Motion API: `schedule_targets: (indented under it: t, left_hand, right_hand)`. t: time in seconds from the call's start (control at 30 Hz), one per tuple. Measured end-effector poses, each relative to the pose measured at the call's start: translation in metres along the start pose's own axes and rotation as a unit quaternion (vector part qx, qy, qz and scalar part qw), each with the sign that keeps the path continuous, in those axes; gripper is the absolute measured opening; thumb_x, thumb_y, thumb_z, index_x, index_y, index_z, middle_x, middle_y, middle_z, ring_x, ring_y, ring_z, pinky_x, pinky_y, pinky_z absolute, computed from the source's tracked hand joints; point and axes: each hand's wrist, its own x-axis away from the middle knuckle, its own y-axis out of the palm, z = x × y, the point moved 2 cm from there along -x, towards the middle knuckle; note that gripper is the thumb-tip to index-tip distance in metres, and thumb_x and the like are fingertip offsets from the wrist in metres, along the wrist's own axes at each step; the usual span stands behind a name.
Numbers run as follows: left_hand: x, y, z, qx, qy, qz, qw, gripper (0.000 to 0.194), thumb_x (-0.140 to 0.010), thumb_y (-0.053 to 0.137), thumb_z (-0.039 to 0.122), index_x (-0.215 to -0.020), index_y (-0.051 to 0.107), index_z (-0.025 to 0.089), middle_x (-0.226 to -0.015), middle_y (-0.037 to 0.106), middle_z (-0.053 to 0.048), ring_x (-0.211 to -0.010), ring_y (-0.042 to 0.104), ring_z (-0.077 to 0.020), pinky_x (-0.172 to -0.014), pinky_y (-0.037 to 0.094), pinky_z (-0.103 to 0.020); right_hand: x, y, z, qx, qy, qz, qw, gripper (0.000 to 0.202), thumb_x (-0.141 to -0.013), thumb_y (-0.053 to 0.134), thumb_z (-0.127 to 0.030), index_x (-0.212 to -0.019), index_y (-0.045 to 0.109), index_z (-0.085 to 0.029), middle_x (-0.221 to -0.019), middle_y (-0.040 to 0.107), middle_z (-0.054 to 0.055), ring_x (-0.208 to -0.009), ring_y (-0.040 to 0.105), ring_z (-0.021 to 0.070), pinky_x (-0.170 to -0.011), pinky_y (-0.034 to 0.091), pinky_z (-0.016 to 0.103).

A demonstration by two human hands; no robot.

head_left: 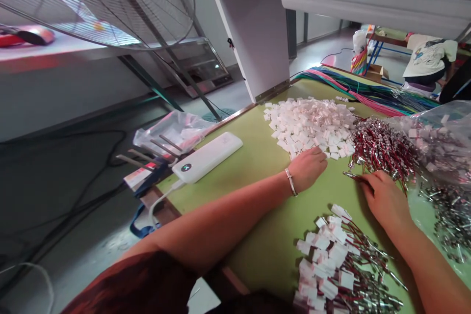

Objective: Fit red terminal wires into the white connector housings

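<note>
My left hand (310, 169), with a bracelet at the wrist, is at the front edge of a heap of small white connectors (312, 122). Its fingers are bent together, and whatever they hold is hidden. In my right hand (382, 196) is a short dark wire lead with a metal tip (353, 175), pointing left. Just behind that hand lies a pile of dark red wires with metal terminals (382, 147). Nearer to me, white connectors with wires attached (327, 260) form another pile on the green table (265, 211).
A white power bank (208, 157) with a cable lies at the table's left edge. Long coloured wires (368, 93) stretch across the back. Clear bags (441, 142) and loose metal terminals (454, 225) are at right. A fan (147, 5) stands upper left; a person (429, 59) crouches far right.
</note>
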Motion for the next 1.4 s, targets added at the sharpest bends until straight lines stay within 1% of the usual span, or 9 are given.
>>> schedule_targets:
  t: [0.17,0.4,0.7,0.83,0.93,1.07,1.13,1.23,1.4]
  left_hand:
    - [0.004,-0.006,0.01,-0.023,0.039,-0.025,0.999,0.02,-0.09,0.042,0.012,-0.093,0.062,0.013,-0.092,0.059,-0.01,-0.087,0.049,-0.0201,-0.075,0.042,-0.032]
    - [0.006,-0.008,0.008,-0.02,0.01,-0.044,0.999,0.023,-0.085,0.042,0.007,-0.097,0.06,0.013,-0.099,0.054,-0.012,-0.091,0.047,-0.0219,-0.071,0.042,-0.031]
    - [0.007,-0.013,0.014,-0.043,0.02,-0.039,0.998,0.017,-0.09,0.043,0.012,-0.089,0.06,0.011,-0.088,0.059,-0.01,-0.084,0.052,-0.0203,-0.067,0.045,-0.03]
    - [0.009,-0.021,0.015,0.126,-0.084,0.046,0.987,0.02,-0.088,0.049,0.015,-0.104,0.061,0.012,-0.087,0.062,-0.008,-0.081,0.057,-0.0178,-0.07,0.048,-0.031]
    - [0.011,-0.024,0.016,0.381,-0.194,0.074,0.901,0.028,-0.086,0.054,0.019,-0.114,0.06,0.016,-0.075,0.063,-0.002,-0.065,0.058,-0.0112,-0.064,0.05,-0.026]
    - [0.011,-0.017,0.025,0.672,-0.32,-0.024,0.668,0.014,-0.086,0.056,0.018,-0.095,0.063,0.01,-0.055,0.058,0.003,-0.044,0.053,-0.005,-0.048,0.045,-0.018]
    - [0.011,-0.015,0.028,0.733,-0.347,-0.033,0.584,0.007,-0.084,0.059,0.014,-0.088,0.062,0.009,-0.056,0.061,0.002,-0.044,0.055,-0.0045,-0.047,0.045,-0.016]
    - [0.01,-0.016,0.032,0.771,-0.347,-0.037,0.532,0.005,-0.081,0.064,0.012,-0.082,0.06,0.009,-0.058,0.063,0.001,-0.045,0.058,-0.0051,-0.048,0.046,-0.016]
    - [0.011,-0.015,0.033,0.781,-0.35,-0.051,0.515,0.011,-0.079,0.068,0.015,-0.078,0.059,0.009,-0.055,0.063,0.0,-0.045,0.059,-0.0072,-0.047,0.046,-0.017]
  right_hand:
    - [0.005,0.0,-0.009,0.069,-0.065,-0.019,0.995,0.028,-0.092,0.041,-0.027,-0.079,0.065,-0.019,-0.079,0.059,0.005,-0.071,0.055,0.0185,-0.055,0.034,0.029]
    - [0.009,-0.012,-0.012,-0.109,-0.06,0.078,0.989,0.019,-0.089,0.044,-0.025,-0.086,0.063,-0.019,-0.086,0.065,0.006,-0.077,0.059,0.0172,-0.069,0.044,0.03]
    - [0.013,-0.012,-0.025,-0.284,0.064,-0.066,0.954,0.013,-0.081,0.048,-0.027,-0.078,0.059,-0.021,-0.063,0.062,-0.001,-0.054,0.053,0.0132,-0.054,0.04,0.025]
    - [0.013,-0.013,-0.025,-0.359,0.115,-0.1,0.921,0.022,-0.082,0.048,-0.035,-0.071,0.059,-0.02,-0.062,0.06,-0.001,-0.056,0.052,0.0135,-0.052,0.04,0.025]
    - [0.015,-0.016,-0.026,-0.371,0.114,-0.084,0.918,0.026,-0.084,0.049,-0.039,-0.075,0.063,-0.02,-0.07,0.065,0.001,-0.065,0.057,0.0153,-0.059,0.044,0.026]
    - [0.018,-0.021,-0.032,-0.337,0.071,-0.052,0.937,0.025,-0.085,0.05,-0.037,-0.077,0.066,-0.02,-0.071,0.067,0.001,-0.065,0.059,0.0152,-0.059,0.045,0.026]
    - [0.019,-0.023,-0.035,-0.318,0.034,-0.031,0.947,0.022,-0.085,0.05,-0.033,-0.077,0.066,-0.021,-0.07,0.068,0.001,-0.063,0.059,0.0141,-0.059,0.045,0.026]
    - [0.02,-0.023,-0.037,-0.295,-0.009,-0.007,0.955,0.02,-0.086,0.05,-0.03,-0.078,0.065,-0.021,-0.07,0.068,0.0,-0.062,0.061,0.013,-0.059,0.046,0.025]
    - [0.022,-0.02,-0.038,-0.231,-0.071,0.011,0.97,0.018,-0.087,0.049,-0.026,-0.079,0.064,-0.021,-0.073,0.069,0.0,-0.061,0.062,0.0125,-0.058,0.046,0.025]
